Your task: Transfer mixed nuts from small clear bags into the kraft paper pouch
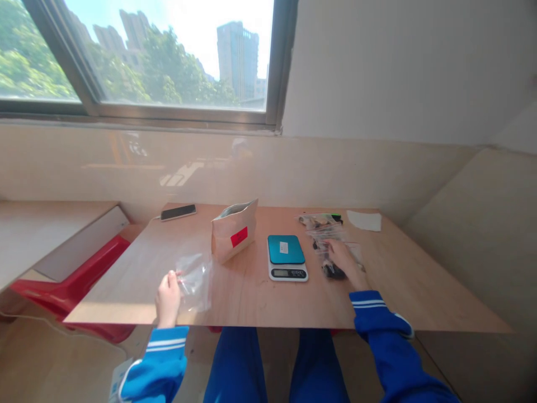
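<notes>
A clear bag [196, 284], seemingly unfilled, is pinched by the left hand [168, 296], while already filled bags [326, 232] are spread beneath and beyond the right hand [342, 257], whose grip cannot be told.

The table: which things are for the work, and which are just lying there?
Probably in the work:
clear bag, held by the left hand
filled bags, at the right hand
scale and pouch, between the hands

Probably just lying about:
phone, back left
white sheet, back right
</notes>
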Available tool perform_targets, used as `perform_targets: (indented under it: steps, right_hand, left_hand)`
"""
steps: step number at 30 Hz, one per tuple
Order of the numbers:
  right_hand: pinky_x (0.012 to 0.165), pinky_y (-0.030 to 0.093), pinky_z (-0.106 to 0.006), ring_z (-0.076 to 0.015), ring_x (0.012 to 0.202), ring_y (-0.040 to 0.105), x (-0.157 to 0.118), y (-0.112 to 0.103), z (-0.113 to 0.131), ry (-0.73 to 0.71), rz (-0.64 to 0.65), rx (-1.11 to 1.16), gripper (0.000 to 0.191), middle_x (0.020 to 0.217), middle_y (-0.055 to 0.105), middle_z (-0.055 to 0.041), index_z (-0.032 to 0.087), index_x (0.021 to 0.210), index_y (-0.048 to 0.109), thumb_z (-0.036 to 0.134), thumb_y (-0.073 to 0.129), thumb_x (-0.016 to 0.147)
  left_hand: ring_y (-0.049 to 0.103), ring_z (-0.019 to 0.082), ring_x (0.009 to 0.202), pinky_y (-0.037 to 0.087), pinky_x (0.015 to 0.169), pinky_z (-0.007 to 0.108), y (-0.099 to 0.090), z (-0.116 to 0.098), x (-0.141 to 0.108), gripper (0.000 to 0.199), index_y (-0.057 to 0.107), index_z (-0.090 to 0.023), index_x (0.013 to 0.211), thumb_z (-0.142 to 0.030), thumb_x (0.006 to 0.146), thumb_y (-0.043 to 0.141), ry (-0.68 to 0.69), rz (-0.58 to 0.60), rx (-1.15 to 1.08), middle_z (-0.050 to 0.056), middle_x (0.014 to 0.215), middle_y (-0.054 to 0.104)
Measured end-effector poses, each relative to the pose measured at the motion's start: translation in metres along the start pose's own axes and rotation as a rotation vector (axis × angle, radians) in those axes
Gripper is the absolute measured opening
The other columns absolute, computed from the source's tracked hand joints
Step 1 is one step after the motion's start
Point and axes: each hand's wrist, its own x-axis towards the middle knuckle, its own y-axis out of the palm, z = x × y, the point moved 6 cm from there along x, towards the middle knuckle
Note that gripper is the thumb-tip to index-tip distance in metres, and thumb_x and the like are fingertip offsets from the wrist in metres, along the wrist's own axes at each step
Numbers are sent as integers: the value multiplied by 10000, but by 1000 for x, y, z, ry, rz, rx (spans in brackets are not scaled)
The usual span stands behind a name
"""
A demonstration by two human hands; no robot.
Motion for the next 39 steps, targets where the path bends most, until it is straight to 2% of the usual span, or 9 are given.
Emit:
perform_targets:
  steps: [2,5,7,12,20,26,31,35,39]
  right_hand:
    - [885,478,-456,-310,986,659,-5,-7,-15,-7,15,-64,355,1034,716,-182,133,949,709,71,426,743]
    - [901,451,-461,-308,1009,642,-16,-13,-23,-28,32,-137,328,1056,711,-162,158,938,711,91,451,750]
    - [899,434,-471,-316,987,636,-24,-17,-27,-27,35,-190,256,992,715,-162,161,862,714,129,477,769]
    - [820,464,-399,-281,878,648,-35,-41,-34,-4,33,-233,214,882,705,-143,174,735,699,183,495,798]
    - [756,485,-334,-234,820,651,-46,-94,70,-1,-81,80,333,896,698,-98,181,904,738,338,444,887]
    - [675,497,-328,-221,741,652,-48,-45,159,137,-3,564,327,861,733,-98,169,862,742,432,551,832]
    - [612,485,-305,-200,676,648,-63,14,207,251,218,943,295,770,738,-67,162,793,743,438,640,767]
    - [612,473,-291,-186,665,646,-77,26,237,248,240,1001,238,741,731,-58,167,765,738,397,679,747]
    - [544,467,-277,-167,558,620,-87,33,256,273,259,1062,173,611,685,-22,187,682,705,355,692,722]
  left_hand:
    - [636,371,933,485,775,525,-4,1,11,517,681,-85,951,-451,896,319,-33,-40,137,211,941,695]
    - [261,460,1367,279,986,676,-4,-9,11,601,541,-8,1261,-436,915,298,-4,-132,280,316,1459,349]
    - [150,379,1435,216,1080,609,7,-16,4,597,418,-40,1397,-389,933,280,95,-99,332,247,1561,195]
    - [384,287,1363,268,1117,448,49,-11,-6,462,565,-113,1306,-240,894,398,284,193,399,168,1458,459]
    - [253,241,1443,39,1152,517,40,-25,35,431,536,-203,1328,-258,916,423,343,202,388,117,1509,397]
    - [359,248,1391,79,1159,459,27,-50,21,349,636,-150,1149,-194,886,411,327,146,208,137,1401,534]
    - [681,194,888,497,825,310,26,-80,-37,369,618,-165,1052,-368,935,334,314,312,-59,90,1015,722]
    - [622,163,602,452,555,249,41,-112,-96,467,594,-185,787,-569,901,353,240,627,-416,27,686,656]
    - [562,152,544,404,541,247,54,-124,-115,423,555,-192,726,-597,827,488,154,626,-479,-6,585,588]
